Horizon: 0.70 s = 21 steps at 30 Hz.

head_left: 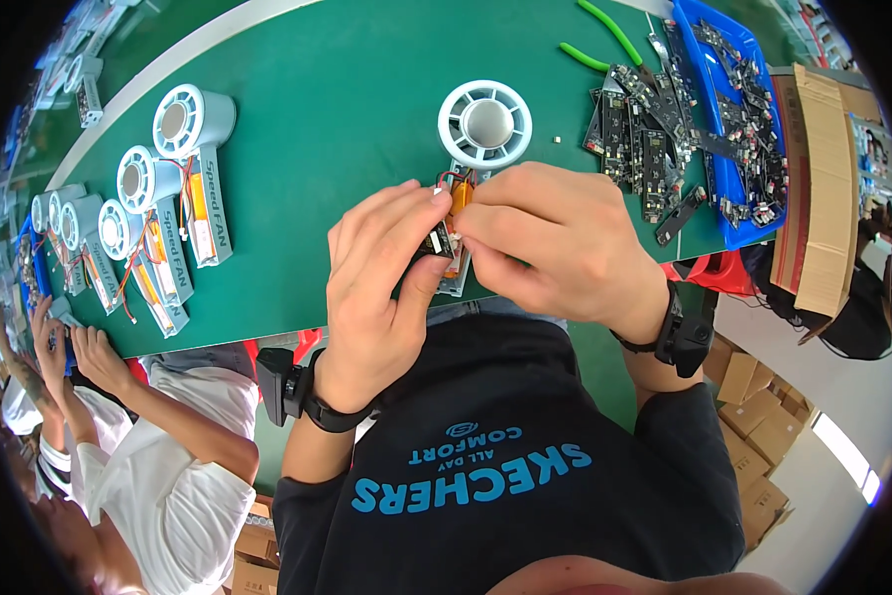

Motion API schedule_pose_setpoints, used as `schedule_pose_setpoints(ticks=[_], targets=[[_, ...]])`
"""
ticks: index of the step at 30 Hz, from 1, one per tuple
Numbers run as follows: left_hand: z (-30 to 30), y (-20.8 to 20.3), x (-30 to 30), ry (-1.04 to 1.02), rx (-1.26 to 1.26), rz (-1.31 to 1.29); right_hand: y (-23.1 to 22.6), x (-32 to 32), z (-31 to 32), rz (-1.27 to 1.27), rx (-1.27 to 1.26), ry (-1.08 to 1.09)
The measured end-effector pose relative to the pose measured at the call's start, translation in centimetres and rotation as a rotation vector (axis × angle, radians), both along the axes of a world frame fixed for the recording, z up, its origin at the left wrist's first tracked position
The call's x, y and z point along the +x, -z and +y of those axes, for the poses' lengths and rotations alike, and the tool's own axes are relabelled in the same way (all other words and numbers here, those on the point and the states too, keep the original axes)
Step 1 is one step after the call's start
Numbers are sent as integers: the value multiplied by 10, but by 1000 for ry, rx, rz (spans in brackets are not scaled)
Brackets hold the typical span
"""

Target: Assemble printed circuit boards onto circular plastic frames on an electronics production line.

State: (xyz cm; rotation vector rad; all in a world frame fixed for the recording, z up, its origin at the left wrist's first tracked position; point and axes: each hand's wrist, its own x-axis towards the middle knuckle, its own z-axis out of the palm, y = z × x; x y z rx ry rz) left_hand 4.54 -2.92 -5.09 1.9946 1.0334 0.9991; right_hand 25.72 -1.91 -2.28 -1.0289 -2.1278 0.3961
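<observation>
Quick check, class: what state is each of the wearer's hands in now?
Left hand: closed, holding a black circuit board.
Right hand: pinched closed beside the orange battery; anything held cannot be told.

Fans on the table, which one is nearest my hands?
The centre fan, with your left hand and right hand at its handle; the other fans lie at the left.

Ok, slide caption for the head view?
Left hand and right hand working on an open-handled fan at a green table, circuit boards heaped to the right.
</observation>
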Motion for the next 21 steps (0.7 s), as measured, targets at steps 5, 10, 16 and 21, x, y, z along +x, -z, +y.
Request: schedule_pose_setpoints(ticks=[5,10,16,21], targets=[[1,2,-1,15,-13,-17,-11,1,1,-77,-14,-25],[2,3,0,15,0,-31,-13,1,3,-120,0,-42],[0,5,1,-4,19,-41,-8,0,2,-38,-7,-43],[-4,4,4,-87,164,98,-15,-2,-5,80,-325,10]])
